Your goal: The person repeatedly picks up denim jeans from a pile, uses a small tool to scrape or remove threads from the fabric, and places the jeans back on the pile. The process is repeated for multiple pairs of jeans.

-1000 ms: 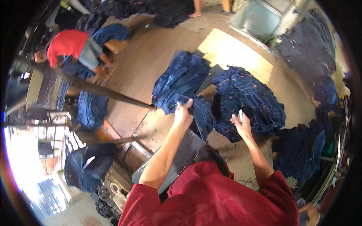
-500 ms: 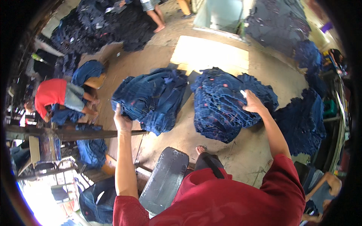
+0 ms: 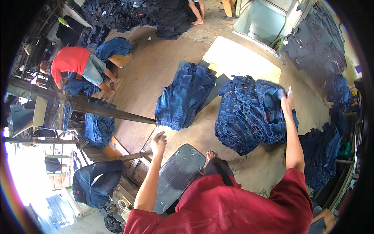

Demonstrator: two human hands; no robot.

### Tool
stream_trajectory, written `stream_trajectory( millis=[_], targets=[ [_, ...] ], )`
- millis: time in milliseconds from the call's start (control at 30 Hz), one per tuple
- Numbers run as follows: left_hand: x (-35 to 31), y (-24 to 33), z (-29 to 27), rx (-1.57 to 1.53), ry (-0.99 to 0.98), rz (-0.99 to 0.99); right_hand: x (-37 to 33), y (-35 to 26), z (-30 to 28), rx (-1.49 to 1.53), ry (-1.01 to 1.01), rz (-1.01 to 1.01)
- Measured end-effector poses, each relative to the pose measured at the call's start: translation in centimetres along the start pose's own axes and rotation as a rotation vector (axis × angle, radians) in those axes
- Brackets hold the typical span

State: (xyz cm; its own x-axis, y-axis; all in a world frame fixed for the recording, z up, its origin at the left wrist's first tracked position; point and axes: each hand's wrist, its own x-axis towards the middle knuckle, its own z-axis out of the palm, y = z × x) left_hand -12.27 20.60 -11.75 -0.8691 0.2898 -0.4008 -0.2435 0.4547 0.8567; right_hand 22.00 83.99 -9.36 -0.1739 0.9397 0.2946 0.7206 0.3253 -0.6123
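My right hand point(image 3: 287, 103) is at the right edge of a stack of dark blue jeans point(image 3: 239, 117). It has a small white stick point(image 3: 289, 91) pinched in its fingers. Beside those fingers a folded pair of jeans point(image 3: 269, 91) lies on top of the stack, its rounded opening showing. My left hand point(image 3: 158, 143) hangs in the air over the floor, fingers loosely bent and apart, nothing seen in them. Just beyond it lies a lower, flatter pile of blue jeans point(image 3: 183, 97), which it does not touch.
A long black padded bench point(image 3: 181, 171) stands before me at the left. A dark beam point(image 3: 117, 112) juts in from the left. Further left a person in red point(image 3: 74, 64) bends over denim. Dark cloth heaps point(image 3: 136, 17) lie at the back, more denim point(image 3: 319, 152) at the right.
My left hand has let go of the left pile and drawn back toward me. That pile looks smaller, and a folded pair now lies on the right stack. The view has turned left.
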Motion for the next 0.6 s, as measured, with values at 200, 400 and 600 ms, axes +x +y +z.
stream_trajectory(
  millis=[200, 400, 600],
  targets=[
    [-5.1, 13.8, 9.6, -0.040, -0.506, 0.371, -3.3, -20.6, -0.8, 0.331, 0.032, -0.289],
    [-6.1, 18.0, 16.2, -0.464, -0.672, -0.125, -22.1, -29.8, -2.6, 0.328, -0.255, -0.645],
    [-6.8, 6.5, 12.9, -1.398, -0.525, -0.374, -39.2, -22.8, -2.9, 0.058, -0.623, -0.700]
  ],
)
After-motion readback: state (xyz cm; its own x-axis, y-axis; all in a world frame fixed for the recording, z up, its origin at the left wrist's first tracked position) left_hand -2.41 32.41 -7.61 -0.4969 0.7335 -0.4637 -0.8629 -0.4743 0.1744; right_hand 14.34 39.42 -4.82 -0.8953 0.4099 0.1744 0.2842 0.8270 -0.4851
